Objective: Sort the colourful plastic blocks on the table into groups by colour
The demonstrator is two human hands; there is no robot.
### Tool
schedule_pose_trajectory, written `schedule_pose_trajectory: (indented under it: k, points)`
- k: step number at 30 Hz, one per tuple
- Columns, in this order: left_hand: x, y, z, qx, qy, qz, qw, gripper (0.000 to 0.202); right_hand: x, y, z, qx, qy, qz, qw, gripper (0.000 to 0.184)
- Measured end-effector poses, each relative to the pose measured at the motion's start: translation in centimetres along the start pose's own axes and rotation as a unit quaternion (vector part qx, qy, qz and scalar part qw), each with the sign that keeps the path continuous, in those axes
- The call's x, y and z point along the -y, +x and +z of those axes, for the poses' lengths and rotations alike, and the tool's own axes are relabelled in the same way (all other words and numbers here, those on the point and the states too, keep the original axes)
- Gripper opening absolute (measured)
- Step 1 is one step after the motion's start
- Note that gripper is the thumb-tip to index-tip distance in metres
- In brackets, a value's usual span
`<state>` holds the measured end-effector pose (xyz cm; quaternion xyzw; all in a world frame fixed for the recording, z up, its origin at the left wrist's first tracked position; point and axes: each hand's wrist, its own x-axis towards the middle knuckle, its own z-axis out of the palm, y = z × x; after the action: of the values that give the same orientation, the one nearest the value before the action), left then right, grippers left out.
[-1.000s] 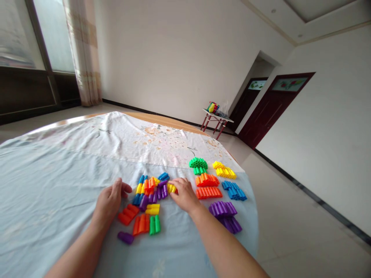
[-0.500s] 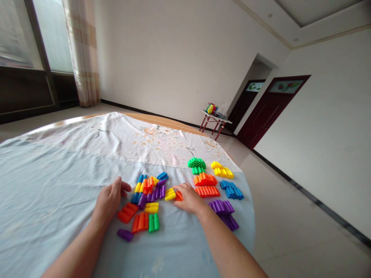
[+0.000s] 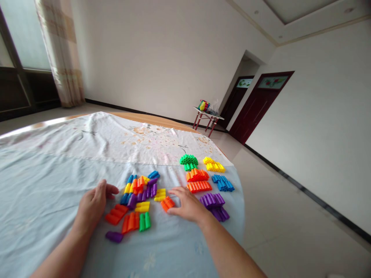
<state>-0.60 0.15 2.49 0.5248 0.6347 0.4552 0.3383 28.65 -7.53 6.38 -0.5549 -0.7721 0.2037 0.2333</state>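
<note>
Orange block lies at the near-right edge of the mixed pile, tubes running away-left, in the open fork of my right hand, fingers loosely spread; left hand lies flat left of the pile, fingers together, farther off.

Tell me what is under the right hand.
The right hand lies palm down on the light blue cloth. An orange block shows between its thumb and forefinger. Whether anything sits beneath the palm cannot be seen, because the hand covers that patch.
</note>
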Motion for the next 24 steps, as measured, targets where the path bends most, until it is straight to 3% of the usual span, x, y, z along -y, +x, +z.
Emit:
schedule_pose_trajectory:
  k: [7,12,17,21,24]
  points:
    - [0.5,0.3,-0.1,-0.006,0.001,-0.006,1.0,0.052,-0.5,-0.3,0.8,0.026,-0.041,-0.047,0.998,0.033]
    - [0.0,0.3,-0.2,-0.004,0.019,-0.024,1.0,0.05,0.0,-0.5,1.2,0.007,-0.05,-0.029,0.998,0.037]
    - [-0.3,0.1,-0.3,-0.009,0.03,-0.028,0.999,0.051,0.6,-0.5,1.1,0.033,-0.042,0.003,0.999,0.039]
    - [-0.5,-0.2,-0.2,-0.019,0.031,-0.023,0.999,0.054,0.7,-0.9,-0.2,0.029,-0.022,0.007,0.999,0.041]
    - [-0.3,-0.2,-0.1,-0.024,0.034,-0.019,0.999,0.054,-0.5,-1.2,-3.1,-0.017,-0.009,0.009,1.0,0.04]
